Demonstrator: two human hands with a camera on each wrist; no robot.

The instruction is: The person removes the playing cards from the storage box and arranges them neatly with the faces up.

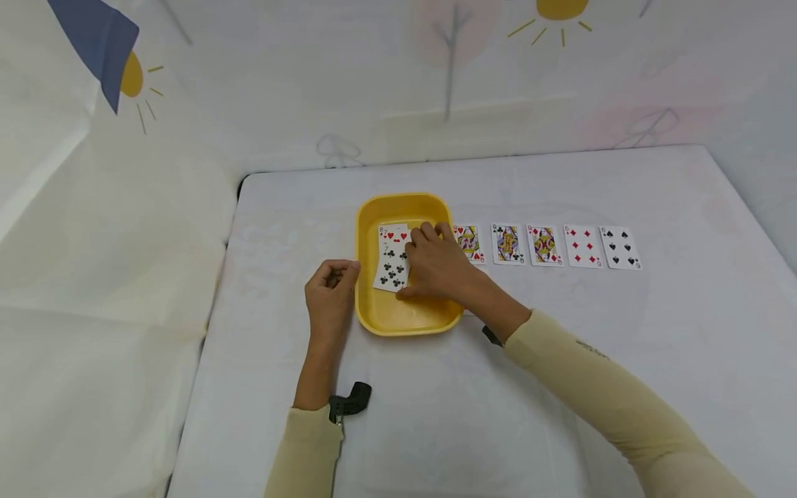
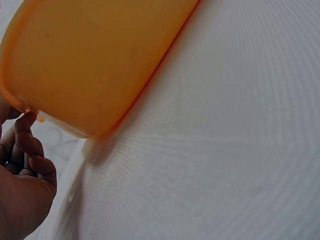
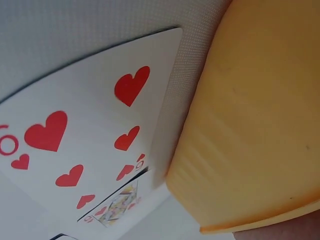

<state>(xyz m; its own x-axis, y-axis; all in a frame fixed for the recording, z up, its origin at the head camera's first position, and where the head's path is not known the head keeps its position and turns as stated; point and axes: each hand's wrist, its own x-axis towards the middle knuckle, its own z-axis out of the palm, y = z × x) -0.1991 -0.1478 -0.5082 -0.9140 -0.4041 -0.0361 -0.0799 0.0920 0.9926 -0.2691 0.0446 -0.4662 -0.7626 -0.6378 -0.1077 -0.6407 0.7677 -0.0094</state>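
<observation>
White cloth lies under the yellow tray at the frame's centre, where the left hand pinches the rim and the right hand, whose grip I cannot tell, covers partly the overlapping cards, at least 2, which may slide apart if dragged unevenly.

Cards in the tray partly covered by the right hand, its hold unclear, left hand cut off in the left wrist view, sleeve print too small to read
</observation>
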